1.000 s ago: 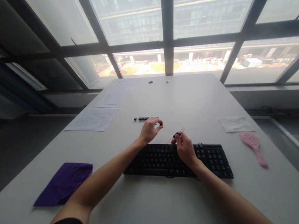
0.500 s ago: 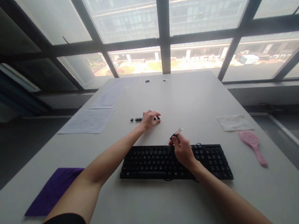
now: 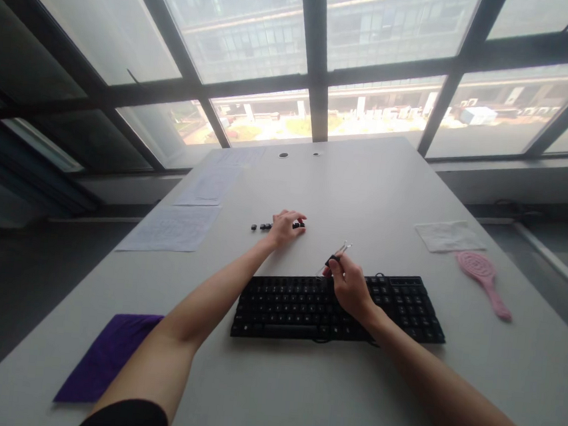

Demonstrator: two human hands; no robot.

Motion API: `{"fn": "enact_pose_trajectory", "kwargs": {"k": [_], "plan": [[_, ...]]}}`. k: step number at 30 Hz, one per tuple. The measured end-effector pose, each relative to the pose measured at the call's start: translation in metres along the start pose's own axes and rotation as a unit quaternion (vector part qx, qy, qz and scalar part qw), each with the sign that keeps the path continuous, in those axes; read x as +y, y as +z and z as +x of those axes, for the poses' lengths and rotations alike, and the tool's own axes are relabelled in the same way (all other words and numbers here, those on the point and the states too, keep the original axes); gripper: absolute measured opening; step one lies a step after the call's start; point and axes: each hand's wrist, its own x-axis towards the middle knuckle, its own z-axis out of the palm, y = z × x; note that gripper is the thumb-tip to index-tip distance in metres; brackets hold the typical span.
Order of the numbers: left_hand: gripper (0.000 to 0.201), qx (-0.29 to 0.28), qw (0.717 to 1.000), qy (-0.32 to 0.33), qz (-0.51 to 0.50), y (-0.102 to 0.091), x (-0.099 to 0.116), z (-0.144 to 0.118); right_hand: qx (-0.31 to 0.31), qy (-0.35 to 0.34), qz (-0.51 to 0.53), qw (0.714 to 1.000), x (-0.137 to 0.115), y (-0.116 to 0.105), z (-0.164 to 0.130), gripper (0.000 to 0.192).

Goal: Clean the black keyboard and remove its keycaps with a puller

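A black keyboard (image 3: 305, 305) lies on the grey table (image 3: 366, 194) in front of me. My right hand (image 3: 350, 286) hovers over its upper edge, pinching a small wire keycap puller (image 3: 336, 255) with a black part at the fingertips. Farther back, a short row of loose black keycaps (image 3: 261, 226) sits on the table. My left hand (image 3: 287, 227) rests palm down at the right end of that row, fingertips on a keycap (image 3: 301, 225). Whether the fingers grip it is not visible.
Printed paper sheets (image 3: 172, 228) lie at the left, a purple cloth (image 3: 104, 356) near the front left edge. A white tissue (image 3: 448, 235) and a pink hairbrush (image 3: 483, 278) lie at the right. Large windows stand beyond the far table edge.
My left hand has gone from holding a keycap above the table to lying flat at the end of the keycap row. The right hand has stayed with the puller.
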Motion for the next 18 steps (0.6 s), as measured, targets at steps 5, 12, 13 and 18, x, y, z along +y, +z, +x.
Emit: {"fn": "enact_pose_trajectory", "kwargs": {"k": [5,12,13,18], "plan": [[0.03,-0.001,1.0,0.002,0.0,-0.001,0.001,0.001,0.002,0.001,0.002,1.0,0.001,0.0,0.0,0.023],[0.03,-0.007,1.0,-0.004,0.002,-0.002,0.0,0.0,0.006,-0.001,0.003,1.0,0.0,0.0,0.0,0.024],[0.03,-0.005,1.0,-0.004,0.004,-0.003,0.001,-0.001,0.007,-0.002,0.003,1.0,-0.001,0.0,0.0,0.024],[0.035,0.019,1.0,-0.008,0.018,-0.02,0.013,-0.008,0.059,-0.003,0.039,0.998,0.002,-0.001,0.002,0.028]]}}
